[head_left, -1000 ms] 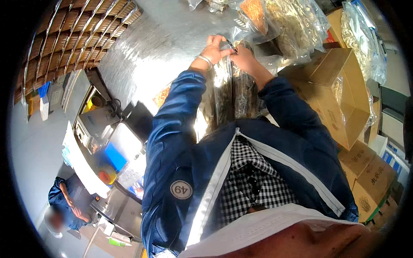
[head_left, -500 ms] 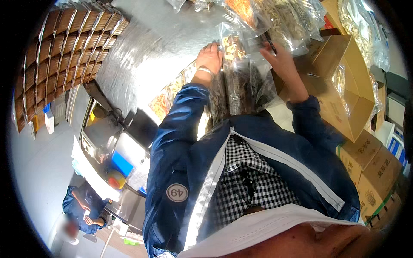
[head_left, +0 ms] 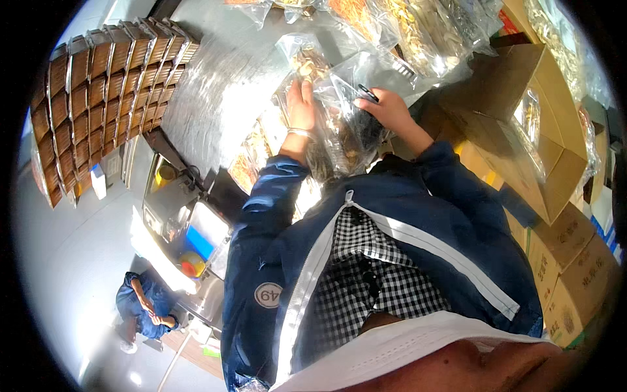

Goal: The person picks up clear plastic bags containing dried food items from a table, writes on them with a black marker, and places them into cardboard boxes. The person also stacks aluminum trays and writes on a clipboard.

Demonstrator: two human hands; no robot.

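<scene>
My left hand [head_left: 301, 109] lies on the left edge of a row of clear plastic bags, its fingers stretched out. Beneath it, a bag of dried food [head_left: 308, 63] in brown and yellowish pieces reaches past the fingertips. In my right hand [head_left: 392, 112], the fingers are closed round a slim black pen-like tool [head_left: 368, 93]; its exact kind is unclear. Right below that hand is a clear bag with dark contents [head_left: 362, 130]. Glare on the plastic hides part of the bags.
An open cardboard box [head_left: 555, 130] stands at my right, above stacked cartons [head_left: 575, 274]. Filled bags [head_left: 418, 32] line the far side of the shiny metal table [head_left: 209, 85]. Stacked brown trays [head_left: 111, 85] rise at far left. Another person [head_left: 147, 304] is at lower left.
Both hands have shifted left and slightly nearer me, the right one more, with the black tool still in it. The bags under them look shifted left too.
</scene>
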